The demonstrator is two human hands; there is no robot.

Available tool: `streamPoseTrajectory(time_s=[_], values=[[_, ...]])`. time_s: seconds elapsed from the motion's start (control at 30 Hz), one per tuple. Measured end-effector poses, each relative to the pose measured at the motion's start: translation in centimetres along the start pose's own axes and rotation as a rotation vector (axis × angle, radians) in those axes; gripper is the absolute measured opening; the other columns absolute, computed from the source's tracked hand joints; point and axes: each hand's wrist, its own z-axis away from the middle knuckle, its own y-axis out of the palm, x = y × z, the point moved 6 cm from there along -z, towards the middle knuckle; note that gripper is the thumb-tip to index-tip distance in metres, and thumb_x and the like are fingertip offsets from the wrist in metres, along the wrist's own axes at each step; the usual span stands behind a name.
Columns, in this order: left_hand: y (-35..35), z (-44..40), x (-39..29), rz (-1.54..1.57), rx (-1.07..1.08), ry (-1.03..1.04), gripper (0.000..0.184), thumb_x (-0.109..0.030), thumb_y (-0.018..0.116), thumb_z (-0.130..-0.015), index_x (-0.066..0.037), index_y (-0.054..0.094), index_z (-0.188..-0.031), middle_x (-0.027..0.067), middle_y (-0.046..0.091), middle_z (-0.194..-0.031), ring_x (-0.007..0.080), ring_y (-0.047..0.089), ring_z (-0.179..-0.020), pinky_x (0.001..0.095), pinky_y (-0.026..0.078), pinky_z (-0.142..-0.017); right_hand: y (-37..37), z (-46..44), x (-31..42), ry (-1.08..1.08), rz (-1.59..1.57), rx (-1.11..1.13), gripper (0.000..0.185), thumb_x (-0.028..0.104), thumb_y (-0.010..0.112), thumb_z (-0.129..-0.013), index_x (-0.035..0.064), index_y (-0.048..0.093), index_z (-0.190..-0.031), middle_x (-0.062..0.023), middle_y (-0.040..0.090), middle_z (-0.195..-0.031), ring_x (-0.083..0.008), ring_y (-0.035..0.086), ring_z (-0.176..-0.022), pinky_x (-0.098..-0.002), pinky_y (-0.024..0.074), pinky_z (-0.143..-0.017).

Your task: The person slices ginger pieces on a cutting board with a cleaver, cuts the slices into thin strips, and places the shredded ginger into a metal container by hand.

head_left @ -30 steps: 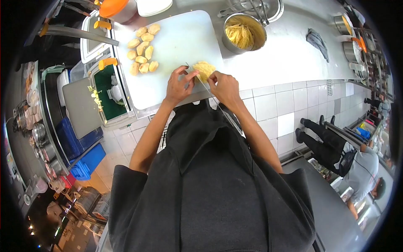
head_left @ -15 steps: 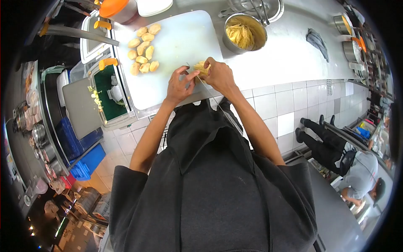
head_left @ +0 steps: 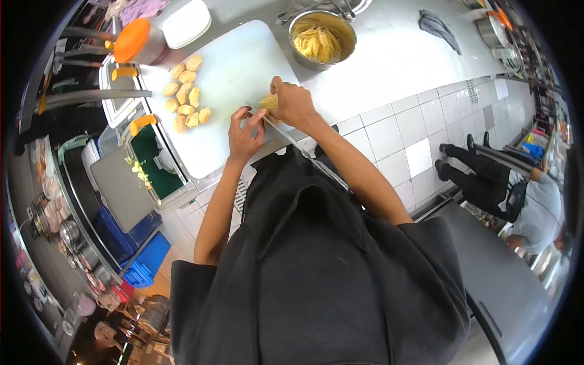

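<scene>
My right hand [head_left: 293, 108] is closed over a bunch of thin yellow strips [head_left: 267, 102] at the near edge of the white cutting board [head_left: 243, 55]. Beside it, my left hand [head_left: 245, 135] has its fingers curled but apart, with a fingertip close to the strips. A thin, pale blade-like edge [head_left: 281, 129] runs between the hands towards my body; its handle cannot be made out. Several peeled yellow pieces [head_left: 184, 92], like ginger or small potatoes, lie on the board's left side. A steel pot [head_left: 351, 45] at the back right holds more yellow strips [head_left: 317, 44].
An orange-lidded container [head_left: 132, 40] and a white lid [head_left: 187, 24] stand behind the board. To the left is an open bin with a green inside [head_left: 149, 131]. A grey cloth [head_left: 439, 30] lies on the steel counter. Another person [head_left: 538, 204] stands at right.
The view has shifted, so the board and pot appear further left. My left fingers have drawn slightly apart from the strips; my right hand stays closed over them.
</scene>
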Motion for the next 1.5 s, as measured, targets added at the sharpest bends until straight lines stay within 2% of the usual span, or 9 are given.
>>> streamPoseTrajectory(time_s=[0.2,0.37,0.47,0.57,0.63,0.8,0.97,1.33,1.5], values=[[-0.2,0.1,0.2,0.010,-0.007,-0.013,0.061,0.005,0.071,-0.075,-0.020,0.062,-0.130,0.0151,0.053,-0.123,0.0270,0.062,-0.092,0.0387,0.054,-0.082,-3.8,3.1,0.1,0.057,-0.188,-0.026,0.040,0.033,0.079,-0.082,0.0072,0.059,-0.105,-0.0150,0.072,-0.088,-0.0391,0.070,-0.080,-0.0467,0.0529,-0.069],[-0.4,-0.2,0.1,0.012,-0.036,-0.002,0.063,0.004,0.075,-0.073,-0.023,0.065,-0.129,0.0115,0.056,-0.120,0.0241,0.064,-0.087,0.0371,0.055,-0.080,-3.7,11.3,1.4,-0.006,-0.086,0.232,0.045,0.040,0.067,-0.095,0.0022,0.058,-0.117,-0.0204,0.071,-0.098,-0.0421,0.070,-0.082,-0.0485,0.0552,-0.071],[-0.2,-0.1,0.3,0.021,-0.009,-0.029,0.065,0.004,0.075,-0.073,-0.025,0.065,-0.130,0.0116,0.056,-0.123,0.0241,0.064,-0.088,0.0369,0.054,-0.081,-1.4,13.5,1.3,0.023,-0.060,0.317,0.037,0.026,0.057,-0.100,-0.0014,0.048,-0.122,-0.0269,0.068,-0.094,-0.0473,0.068,-0.080,-0.0563,0.0542,-0.069],[-1.1,0.0,0.1,0.043,-0.108,-0.149,0.054,0.002,0.073,-0.080,-0.018,0.065,-0.129,0.0125,0.060,-0.119,0.0243,0.064,-0.090,0.0365,0.055,-0.081,-0.5,13.0,0.5,0.046,-0.043,0.264,0.014,0.008,0.048,-0.098,0.0001,0.044,-0.109,-0.0292,0.066,-0.092,-0.0505,0.066,-0.074,-0.0586,0.0529,-0.062],[-2.1,0.6,0.6,0.068,-0.207,-0.263,0.046,0.000,0.074,-0.082,-0.017,0.068,-0.124,0.0099,0.063,-0.114,0.0228,0.064,-0.088,0.0364,0.053,-0.079,-0.5,13.0,0.3,0.041,-0.050,0.275,0.015,0.008,0.047,-0.098,0.0000,0.044,-0.110,-0.0293,0.066,-0.091,-0.0505,0.065,-0.074,-0.0588,0.0527,-0.063],[-2.3,2.8,-0.1,-0.225,0.003,-0.609,0.008,-0.017,0.074,-0.086,-0.016,0.073,-0.093,0.0008,0.067,-0.097,0.0232,0.062,-0.089,0.0383,0.039,-0.077,-0.6,12.9,0.8,0.038,-0.036,0.287,0.017,0.009,0.046,-0.100,-0.0002,0.043,-0.114,-0.0293,0.067,-0.088,-0.0506,0.065,-0.074,-0.0595,0.0520,-0.064],[-1.7,2.2,-1.3,-0.267,0.065,-0.664,0.008,-0.020,0.072,-0.089,-0.016,0.074,-0.095,0.0000,0.067,-0.093,0.0213,0.061,-0.095,0.0399,0.039,-0.079,-1.1,12.4,0.8,0.195,-0.065,0.384,0.031,0.016,0.047,-0.103,0.0046,0.040,-0.131,-0.0328,0.066,-0.082,-0.0536,0.063,-0.080,-0.0623,0.0468,-0.070],[-0.6,2.4,-0.4,0.084,0.051,-0.778,0.014,-0.015,0.068,-0.092,-0.008,0.072,-0.103,0.0063,0.074,-0.097,0.0258,0.066,-0.092,0.0401,0.049,-0.085,-1.0,12.5,0.6,0.148,-0.099,0.341,0.027,0.004,0.051,-0.098,-0.0034,0.040,-0.121,-0.0343,0.062,-0.071,-0.0536,0.063,-0.071,-0.0618,0.0482,-0.062],[-0.2,1.5,-0.9,0.179,-0.044,-0.618,0.012,-0.008,0.072,-0.089,-0.007,0.073,-0.101,0.0067,0.076,-0.095,0.0247,0.067,-0.090,0.0383,0.050,-0.082,-1.5,12.6,1.0,0.157,-0.121,0.353,0.028,0.003,0.051,-0.098,-0.0024,0.040,-0.123,-0.0356,0.061,-0.071,-0.0552,0.061,-0.072,-0.0628,0.0458,-0.062]])
